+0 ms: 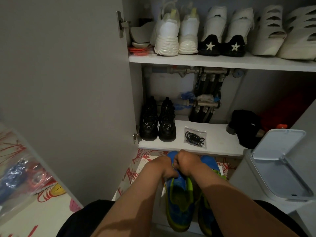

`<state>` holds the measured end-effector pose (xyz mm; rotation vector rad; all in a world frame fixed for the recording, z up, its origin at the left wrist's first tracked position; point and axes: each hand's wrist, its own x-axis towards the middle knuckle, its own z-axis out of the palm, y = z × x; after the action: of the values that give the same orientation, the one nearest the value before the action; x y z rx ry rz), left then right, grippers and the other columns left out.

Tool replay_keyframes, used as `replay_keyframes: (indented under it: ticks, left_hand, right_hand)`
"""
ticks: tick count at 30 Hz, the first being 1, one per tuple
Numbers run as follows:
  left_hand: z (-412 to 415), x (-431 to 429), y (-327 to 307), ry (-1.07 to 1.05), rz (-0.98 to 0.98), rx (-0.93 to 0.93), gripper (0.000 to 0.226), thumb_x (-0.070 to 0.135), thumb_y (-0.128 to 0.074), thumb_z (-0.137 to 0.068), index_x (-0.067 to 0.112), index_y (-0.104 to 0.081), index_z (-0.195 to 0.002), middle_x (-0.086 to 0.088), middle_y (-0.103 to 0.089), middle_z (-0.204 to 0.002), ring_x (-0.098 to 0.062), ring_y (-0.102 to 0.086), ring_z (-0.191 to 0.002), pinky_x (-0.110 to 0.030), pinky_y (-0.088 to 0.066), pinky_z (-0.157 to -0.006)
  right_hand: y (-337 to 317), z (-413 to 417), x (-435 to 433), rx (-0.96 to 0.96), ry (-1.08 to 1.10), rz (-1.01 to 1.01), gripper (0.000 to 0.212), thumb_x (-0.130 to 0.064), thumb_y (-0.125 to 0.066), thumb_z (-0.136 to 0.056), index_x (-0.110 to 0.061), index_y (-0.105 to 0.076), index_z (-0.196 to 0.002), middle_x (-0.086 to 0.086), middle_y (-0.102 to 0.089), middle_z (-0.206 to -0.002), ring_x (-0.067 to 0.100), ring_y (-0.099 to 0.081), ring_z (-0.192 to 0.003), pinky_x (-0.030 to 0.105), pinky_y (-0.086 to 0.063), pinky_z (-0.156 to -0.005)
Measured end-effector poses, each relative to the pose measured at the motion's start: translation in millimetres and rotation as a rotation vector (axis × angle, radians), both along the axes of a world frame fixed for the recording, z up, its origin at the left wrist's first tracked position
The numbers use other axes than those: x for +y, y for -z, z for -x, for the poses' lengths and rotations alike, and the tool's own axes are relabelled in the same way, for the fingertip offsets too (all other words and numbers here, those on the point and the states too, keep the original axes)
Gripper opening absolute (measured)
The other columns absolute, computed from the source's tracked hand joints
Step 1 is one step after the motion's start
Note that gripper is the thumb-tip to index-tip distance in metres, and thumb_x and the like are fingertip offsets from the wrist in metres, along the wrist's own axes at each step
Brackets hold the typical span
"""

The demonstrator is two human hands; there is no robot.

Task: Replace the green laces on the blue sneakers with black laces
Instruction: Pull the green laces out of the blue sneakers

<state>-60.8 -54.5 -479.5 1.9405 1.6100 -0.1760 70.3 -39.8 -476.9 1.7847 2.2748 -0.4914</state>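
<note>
1. The person crouches before an open cupboard. Both forearms reach forward and down to the blue sneaker (179,200), which lies on the floor mat (136,168) with its toe toward the cupboard.
2. Left hand (167,166): its fingers are clenched on the sneaker's upper at the lacing zone, and the thumb is pressed against the blue side.
3. Right hand (186,161): its fingers are curled down over the same zone, knuckles up, touching the left hand. What they pinch is hidden.
4. The second sneaker (209,162) lies just beside the first, on its right, partly under the right forearm.
5. The black laces (195,139) sit coiled in a clear bag, flat on the lower shelf (217,134), just beyond the hands.
6. On the same shelf, black boots (157,120) stand at the left and a black cap (246,127) lies at the right.
7. The upper shelf (205,62) carries a row of white shoes (171,31).
8. A white bin (280,168) stands at the right with its lid up.
9. A plastic bag (22,177) with blue and red contents lies far left.
</note>
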Motion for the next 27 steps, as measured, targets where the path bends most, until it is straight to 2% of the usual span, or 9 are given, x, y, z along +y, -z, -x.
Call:
replay_keyframes:
  ticks: [3, 6, 8, 12, 15, 17, 20, 22, 27]
  left_hand:
    - [-1.6, -0.8, 7.1, -0.050, 0.025, -0.030, 0.039, 0.028, -0.069, -0.074, 0.010, -0.061, -0.108, -0.009, -0.061, -0.104, -0.023, -0.064, -0.089, -0.033, -0.056, -0.072]
    - [-3.1, -3.9, 10.1, -0.140, 0.040, -0.105, 0.054, 0.020, -0.070, -0.072, 0.010, -0.050, -0.122, -0.010, -0.051, -0.118, -0.025, -0.065, -0.087, -0.031, -0.059, -0.060]
    - [-4.4, -4.8, 9.3, -0.206, 0.077, -0.192, 0.058, 0.017, -0.070, -0.074, 0.012, -0.046, -0.126, -0.008, -0.050, -0.118, -0.025, -0.067, -0.078, -0.031, -0.060, -0.054]
    - [-9.5, -4.2, 8.8, -0.145, 0.104, -0.185, 0.019, 0.018, -0.064, -0.073, 0.009, -0.059, -0.090, -0.010, -0.062, -0.087, -0.028, -0.072, -0.074, -0.040, -0.063, -0.061]
    - [-11.7, -4.4, 9.9, -0.122, 0.130, -0.169, 0.020, 0.020, -0.064, -0.071, 0.012, -0.056, -0.088, -0.008, -0.061, -0.085, -0.023, -0.068, -0.071, -0.033, -0.061, -0.059]
    - [-12.3, -4.6, 10.9, -0.135, 0.152, -0.185, 0.023, 0.020, -0.063, -0.072, 0.013, -0.056, -0.092, -0.007, -0.061, -0.086, -0.021, -0.067, -0.066, -0.030, -0.060, -0.058]
    - [-11.5, -4.7, 15.2, -0.163, 0.160, -0.220, 0.031, 0.019, -0.064, -0.078, 0.011, -0.057, -0.107, -0.008, -0.064, -0.090, -0.022, -0.068, -0.066, -0.037, -0.063, -0.068]
    - [-9.8, -5.7, 16.2, -0.164, 0.147, -0.235, 0.031, 0.019, -0.064, -0.082, 0.011, -0.057, -0.111, -0.007, -0.063, -0.091, -0.023, -0.069, -0.070, -0.040, -0.062, -0.074]
    - [-3.9, -10.1, 12.5, -0.157, 0.164, -0.232, 0.037, 0.019, -0.062, -0.085, 0.013, -0.049, -0.119, -0.009, -0.059, -0.103, -0.026, -0.070, -0.072, -0.041, -0.062, -0.071]
  right_hand:
    - [3.5, -7.8, -1.4, 0.065, 0.024, -0.032, 0.026, -0.009, -0.056, -0.095, -0.010, -0.065, -0.119, 0.011, -0.058, -0.130, 0.026, -0.059, -0.116, 0.032, -0.049, -0.096]
    - [1.5, -18.9, -0.6, 0.106, 0.162, -0.120, 0.029, -0.011, -0.056, -0.093, -0.010, -0.057, -0.122, 0.011, -0.058, -0.128, 0.028, -0.057, -0.118, 0.036, -0.050, -0.097]
    - [-0.8, -26.3, -0.7, 0.116, 0.229, -0.133, 0.030, -0.012, -0.058, -0.091, -0.010, -0.056, -0.120, 0.012, -0.058, -0.128, 0.030, -0.057, -0.118, 0.038, -0.051, -0.096]
    - [-2.5, -30.9, -2.7, 0.079, 0.163, -0.085, 0.034, -0.014, -0.059, -0.091, -0.012, -0.057, -0.125, 0.011, -0.057, -0.132, 0.029, -0.057, -0.120, 0.038, -0.050, -0.098]
    - [-1.4, -27.2, -6.0, 0.115, 0.056, -0.013, 0.048, -0.011, -0.063, -0.087, -0.020, -0.058, -0.133, 0.007, -0.055, -0.137, 0.026, -0.056, -0.122, 0.035, -0.049, -0.101]
    - [-1.3, -23.8, -9.1, 0.066, -0.004, -0.004, 0.045, -0.010, -0.064, -0.086, -0.023, -0.062, -0.130, 0.005, -0.059, -0.133, 0.025, -0.059, -0.119, 0.033, -0.051, -0.098]
    - [-1.7, -19.7, -9.9, 0.024, -0.032, -0.018, 0.027, -0.015, -0.066, -0.088, -0.016, -0.072, -0.115, 0.008, -0.067, -0.121, 0.026, -0.063, -0.109, 0.033, -0.053, -0.091]
    - [-3.1, -18.4, -10.1, 0.030, -0.014, -0.021, 0.023, -0.016, -0.065, -0.089, -0.013, -0.073, -0.111, 0.009, -0.069, -0.118, 0.027, -0.064, -0.106, 0.034, -0.054, -0.090]
    - [-9.7, -24.2, -11.4, 0.098, 0.229, -0.249, 0.027, -0.009, -0.059, -0.089, -0.014, -0.066, -0.115, 0.008, -0.065, -0.118, 0.028, -0.064, -0.107, 0.035, -0.054, -0.087]
